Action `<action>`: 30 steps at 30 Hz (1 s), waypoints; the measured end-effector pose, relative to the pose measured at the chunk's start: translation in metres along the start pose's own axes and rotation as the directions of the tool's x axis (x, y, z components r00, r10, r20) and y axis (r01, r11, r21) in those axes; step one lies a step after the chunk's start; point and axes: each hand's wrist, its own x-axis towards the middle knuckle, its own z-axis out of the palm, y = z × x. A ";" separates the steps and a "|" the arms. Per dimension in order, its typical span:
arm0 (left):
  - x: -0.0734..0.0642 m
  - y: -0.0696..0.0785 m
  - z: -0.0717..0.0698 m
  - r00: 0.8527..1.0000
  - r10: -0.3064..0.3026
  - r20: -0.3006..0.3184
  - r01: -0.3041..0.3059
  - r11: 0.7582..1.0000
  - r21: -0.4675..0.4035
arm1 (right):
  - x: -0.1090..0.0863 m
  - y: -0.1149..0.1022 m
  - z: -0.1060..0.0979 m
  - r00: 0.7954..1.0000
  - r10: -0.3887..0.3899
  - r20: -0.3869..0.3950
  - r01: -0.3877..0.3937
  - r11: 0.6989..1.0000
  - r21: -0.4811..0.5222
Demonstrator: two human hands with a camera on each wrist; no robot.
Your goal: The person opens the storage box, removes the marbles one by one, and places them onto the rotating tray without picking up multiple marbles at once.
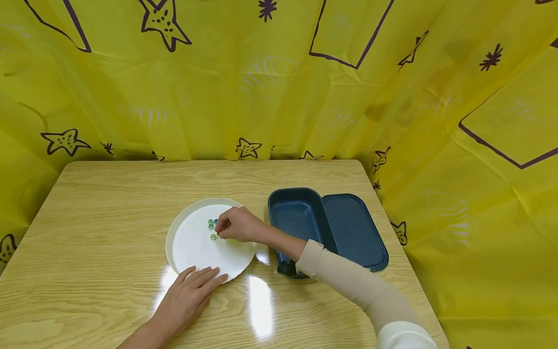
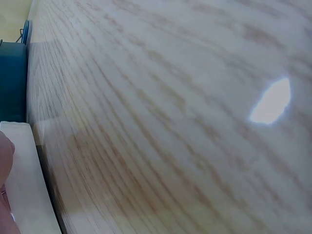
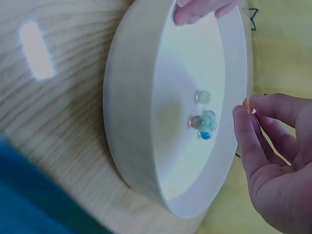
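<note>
A round white tray (image 1: 192, 254) with a raised rim lies on the table. Over it, my right hand (image 1: 240, 224) pinches a red-orange marble (image 3: 247, 105) between thumb and fingertip. Several glass marbles are in the tray: a pale green marble (image 3: 203, 97) sits a little apart from a close cluster with a blue marble (image 3: 204, 135), a reddish marble (image 3: 196, 122) and more green ones. My left hand (image 1: 185, 296) rests on the tray's near rim, its fingers extended over the edge. Only its fingertips show in the right wrist view.
Right of the tray stands a dark blue box (image 1: 294, 218) without its cover, below my right forearm. A flat dark blue lid (image 1: 355, 232) lies against its right side. The wooden table (image 1: 109, 232) meets a yellow patterned curtain (image 1: 209, 97) at the back and right.
</note>
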 end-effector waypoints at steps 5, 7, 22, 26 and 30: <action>0.000 -0.001 0.001 1.000 0.003 -0.010 -0.003 1.000 -0.006 | 0.004 -0.002 0.006 0.999 0.037 -0.008 -0.037 0.999 -0.029; 0.000 -0.001 0.001 1.000 0.005 -0.010 -0.005 1.000 -0.006 | 0.005 -0.001 0.008 0.998 0.056 -0.012 -0.056 0.998 -0.037; 0.000 -0.002 0.001 1.000 0.004 -0.006 -0.004 1.000 -0.014 | 0.010 0.007 0.020 0.994 0.111 -0.019 -0.113 0.988 -0.106; 0.000 -0.001 0.001 1.000 0.005 -0.008 -0.005 1.000 -0.011 | 0.010 0.008 0.023 0.995 0.099 -0.016 -0.101 0.984 -0.147; 0.000 -0.001 0.001 1.000 0.005 -0.010 -0.005 1.000 -0.010 | 0.010 0.008 0.025 0.996 0.090 -0.011 -0.091 0.975 -0.201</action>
